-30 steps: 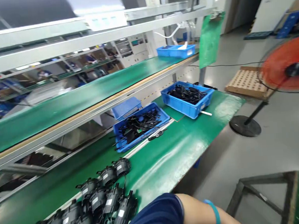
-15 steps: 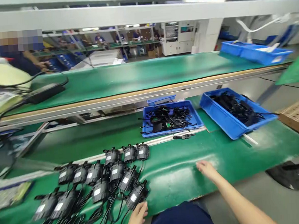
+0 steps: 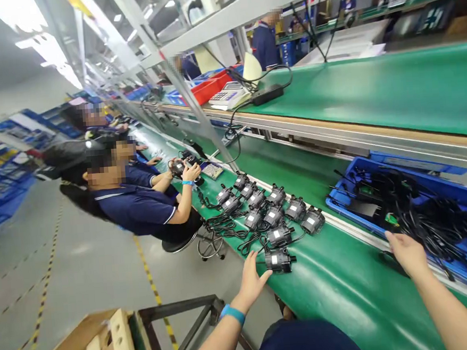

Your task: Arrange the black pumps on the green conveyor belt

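My left hand (image 3: 253,278), a teal band at its wrist, has thumb and fingers spread at the nearest black pump (image 3: 278,261), by its left end. I cannot tell whether it touches the pump. That pump is cylindrical, with a white label and a spout. Several similar pumps (image 3: 274,216) stand in rows behind it, their black cords (image 3: 225,228) coiled toward the bench's front edge. My right hand (image 3: 409,254) is loosely open at the front rim of a blue bin (image 3: 375,228) full of black cables (image 3: 412,210). A dark cable bundle (image 3: 395,262) lies under its fingers, partly hidden.
Co-workers (image 3: 139,203) sit along the bench to the left, one handling a black device. An upper green shelf (image 3: 403,88) runs above, carrying a power adapter (image 3: 268,94) and a red bin (image 3: 211,89). A wooden rack (image 3: 105,349) stands at lower left.
My view has swung left, bringing co-workers into sight. My left hand has opened wider beside the nearest pump. My right hand has moved from over the bench to the blue bin's front edge.
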### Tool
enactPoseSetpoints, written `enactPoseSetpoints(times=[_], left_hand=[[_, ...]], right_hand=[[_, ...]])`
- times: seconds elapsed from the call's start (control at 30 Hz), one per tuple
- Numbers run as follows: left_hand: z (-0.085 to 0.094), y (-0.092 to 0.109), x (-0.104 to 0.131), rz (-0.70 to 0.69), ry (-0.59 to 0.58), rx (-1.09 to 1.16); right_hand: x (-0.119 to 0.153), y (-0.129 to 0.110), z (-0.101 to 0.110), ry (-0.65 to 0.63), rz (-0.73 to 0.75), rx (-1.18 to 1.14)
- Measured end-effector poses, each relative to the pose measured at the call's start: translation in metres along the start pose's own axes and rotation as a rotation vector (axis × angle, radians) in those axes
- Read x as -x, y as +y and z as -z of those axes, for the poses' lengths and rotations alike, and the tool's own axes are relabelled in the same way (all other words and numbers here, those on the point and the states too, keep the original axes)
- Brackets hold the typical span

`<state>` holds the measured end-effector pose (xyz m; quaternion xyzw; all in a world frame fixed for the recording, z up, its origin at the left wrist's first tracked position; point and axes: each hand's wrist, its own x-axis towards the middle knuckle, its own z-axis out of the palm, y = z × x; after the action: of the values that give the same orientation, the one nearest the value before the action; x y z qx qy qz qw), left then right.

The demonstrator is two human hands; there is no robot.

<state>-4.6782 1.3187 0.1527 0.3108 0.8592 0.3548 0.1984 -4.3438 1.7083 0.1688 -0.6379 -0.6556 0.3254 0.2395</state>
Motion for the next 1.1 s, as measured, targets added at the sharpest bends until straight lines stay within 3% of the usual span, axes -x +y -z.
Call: enactPoseSetpoints(times=[0.13, 0.27, 0.37, 0.5, 0.67, 0.73, 0.83, 0.97, 1.03, 1.1], left_hand=[[-0.014, 0.016, -0.024, 0.035, -0.185, -0.196], [-0.036, 0.032, -0.01, 0.066, -0.195, -0.218], [-0.056, 0.044, 0.008, 0.051, -0.213, -0.221], [-0.088, 0.062, 0.019, 0.0, -0.234, -0.196], [-0.116, 0.068, 0.022, -0.119, -0.303, -0.102], [-0.117, 0.055, 0.027, -0.184, -0.287, -0.015], [-0.105, 0.013, 0.043, -0.206, -0.126, 0.12], [-0.082, -0.057, 0.067, 0.078, 0.051, 0.127], [-0.08, -0.08, 0.073, 0.178, 0.036, 0.101], [-0.086, -0.088, 0.075, 0.197, -0.014, 0.09]], right_hand=[[0.007, -0.055, 0.029, 0.124, -0.173, -0.274], [0.028, -0.096, 0.062, 0.171, 0.004, -0.731], [0.057, -0.096, 0.094, 0.115, 0.13, -0.808], [0.111, -0.066, 0.122, 0.007, 0.222, -0.36], [0.162, 0.001, 0.099, -0.322, 0.508, 0.293], [0.173, 0.032, 0.087, -0.39, 0.502, 0.475], [0.186, 0.069, 0.085, -0.415, 0.443, 0.6], [0.196, 0.091, 0.1, -0.504, 0.329, 0.8], [0.196, 0.094, 0.103, -0.546, 0.258, 0.96], [0.192, 0.095, 0.096, -0.526, 0.226, 1.061]])
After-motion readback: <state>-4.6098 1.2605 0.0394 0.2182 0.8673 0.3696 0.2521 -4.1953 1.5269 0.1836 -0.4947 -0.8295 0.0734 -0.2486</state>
